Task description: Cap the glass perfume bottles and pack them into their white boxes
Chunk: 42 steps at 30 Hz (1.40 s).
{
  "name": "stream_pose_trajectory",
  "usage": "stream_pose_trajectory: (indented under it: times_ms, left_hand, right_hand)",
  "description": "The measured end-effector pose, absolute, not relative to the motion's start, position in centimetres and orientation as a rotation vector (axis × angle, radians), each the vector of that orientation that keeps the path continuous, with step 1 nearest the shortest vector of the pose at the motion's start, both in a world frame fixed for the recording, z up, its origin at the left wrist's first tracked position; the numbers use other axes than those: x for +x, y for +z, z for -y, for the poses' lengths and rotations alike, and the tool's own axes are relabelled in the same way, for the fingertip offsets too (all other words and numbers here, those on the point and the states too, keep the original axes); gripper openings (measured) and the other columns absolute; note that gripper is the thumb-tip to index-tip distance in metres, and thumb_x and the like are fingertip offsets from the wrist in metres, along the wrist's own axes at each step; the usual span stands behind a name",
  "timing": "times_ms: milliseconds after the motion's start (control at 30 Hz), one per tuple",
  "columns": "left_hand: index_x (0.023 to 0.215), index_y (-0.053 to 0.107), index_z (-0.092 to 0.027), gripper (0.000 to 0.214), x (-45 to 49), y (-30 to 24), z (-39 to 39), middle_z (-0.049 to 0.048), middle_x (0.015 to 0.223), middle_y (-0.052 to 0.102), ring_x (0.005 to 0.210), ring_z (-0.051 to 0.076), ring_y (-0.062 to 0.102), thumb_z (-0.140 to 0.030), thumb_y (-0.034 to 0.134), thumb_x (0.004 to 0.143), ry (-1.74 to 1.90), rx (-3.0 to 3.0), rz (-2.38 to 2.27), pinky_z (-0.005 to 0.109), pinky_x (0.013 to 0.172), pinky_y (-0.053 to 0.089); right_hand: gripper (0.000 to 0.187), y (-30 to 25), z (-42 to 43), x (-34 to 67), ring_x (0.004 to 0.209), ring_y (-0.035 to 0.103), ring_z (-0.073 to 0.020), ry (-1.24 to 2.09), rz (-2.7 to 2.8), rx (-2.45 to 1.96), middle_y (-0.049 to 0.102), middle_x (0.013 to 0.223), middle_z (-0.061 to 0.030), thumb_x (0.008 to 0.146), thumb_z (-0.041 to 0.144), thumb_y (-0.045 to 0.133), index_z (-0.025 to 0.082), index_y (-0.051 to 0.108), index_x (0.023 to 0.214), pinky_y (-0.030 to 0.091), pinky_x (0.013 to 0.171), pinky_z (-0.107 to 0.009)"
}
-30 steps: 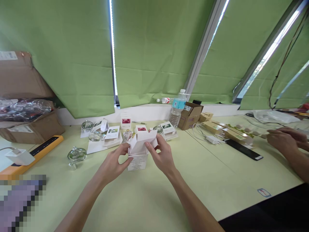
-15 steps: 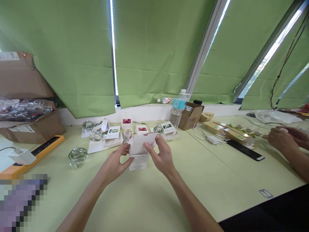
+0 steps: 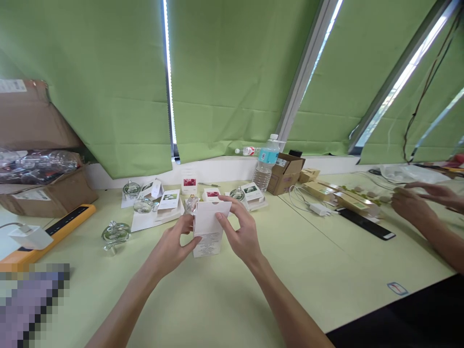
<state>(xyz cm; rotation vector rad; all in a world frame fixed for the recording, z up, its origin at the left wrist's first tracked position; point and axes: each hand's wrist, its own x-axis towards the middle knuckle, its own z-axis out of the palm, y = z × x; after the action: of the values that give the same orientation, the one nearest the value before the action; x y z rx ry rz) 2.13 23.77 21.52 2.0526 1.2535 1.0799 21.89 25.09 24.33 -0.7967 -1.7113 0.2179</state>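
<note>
White carton (image 3: pixel 207 246) is gripped upright on the table (image 3: pixel 308 280) by left hand (image 3: pixel 170 244) and right hand (image 3: pixel 241 232), both closed on its sides; top flap (image 3: pixel 212 217), splayed a second ago, is now pressed flat; glass perfume bottle (image 3: pixel 191 204) is left just behind, unheld

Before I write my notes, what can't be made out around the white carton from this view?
- The carton's small print: too small to read in the head view.
- Inside the carton: hidden by its top flap, the left hand and the right hand.
- The patch at lower left: pixelated, so what lies there can't be told.
- The other person's arms: cut off by the right edge.
</note>
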Motion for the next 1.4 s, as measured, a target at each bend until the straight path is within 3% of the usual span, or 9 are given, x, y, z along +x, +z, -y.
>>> stream_pose_trajectory:
  times_ms: [167,333,533,867,1100,1400]
  left_hand:
    - [0.129,0.04,-0.032,0.045,2.1,21.5,-23.8,0.0021,0.118,0.064,0.102,0.021,0.063,-0.038,0.056,0.088,1.04,2.031,-1.325,0.037,0.086,0.051]
    - [0.128,0.04,-0.034,0.043,2.0,21.2,-23.8,-0.0007,0.12,0.062,0.103,0.018,0.062,-0.038,0.057,0.088,1.043,2.02,-1.307,0.034,0.088,0.051]
    - [0.128,0.041,-0.035,0.043,2.0,21.2,-23.9,-0.0013,0.121,0.062,0.103,0.018,0.062,-0.037,0.057,0.088,1.038,2.018,-1.314,0.034,0.087,0.05]
    - [0.126,0.042,-0.034,0.041,1.9,21.0,-23.9,-0.0003,0.12,0.061,0.102,0.018,0.062,-0.037,0.057,0.088,1.056,2.04,-1.302,0.034,0.087,0.051]
    - [0.123,0.042,-0.03,0.043,1.8,20.9,-24.0,0.0023,0.11,0.065,0.099,0.021,0.065,-0.038,0.06,0.085,1.094,1.99,-1.316,0.036,0.085,0.052]
    - [0.121,0.042,-0.03,0.04,1.9,20.8,-24.0,0.0026,0.113,0.064,0.1,0.021,0.065,-0.036,0.06,0.085,1.121,1.946,-1.273,0.038,0.086,0.053]
  right_hand:
    - [0.019,24.3,-25.1,21.8,0.119,0.052,-0.0252,0.002,1.743,-0.746,0.06,0.121,-0.0093,0.088,0.016,0.057,0.022,0.06,0.106,0.041,0.1,-0.046]
    - [0.026,24.1,-25.2,22.0,0.109,0.055,-0.026,-0.167,1.708,-0.77,0.062,0.112,-0.0101,0.085,0.015,0.062,0.022,0.058,0.11,0.044,0.093,-0.046]
    - [0.028,23.8,-25.2,22.2,0.09,0.06,-0.022,-0.237,1.774,-0.689,0.067,0.095,-0.0065,0.085,0.007,0.06,0.023,0.058,0.108,0.049,0.08,-0.04]
    - [0.029,23.5,-25.2,23.0,0.086,0.059,-0.0208,-0.346,1.864,-0.676,0.07,0.096,-0.0061,0.082,0.002,0.061,0.021,0.062,0.104,0.051,0.075,-0.036]
    - [0.023,23.0,-25.4,22.8,0.085,0.058,-0.021,-0.332,1.977,-0.693,0.069,0.092,-0.0056,0.083,0.004,0.058,0.021,0.064,0.099,0.05,0.073,-0.035]
    - [0.02,22.8,-25.0,23.1,0.08,0.055,-0.0206,-0.424,2.045,-0.727,0.065,0.089,-0.0065,0.082,0.008,0.059,0.022,0.067,0.095,0.047,0.066,-0.034]
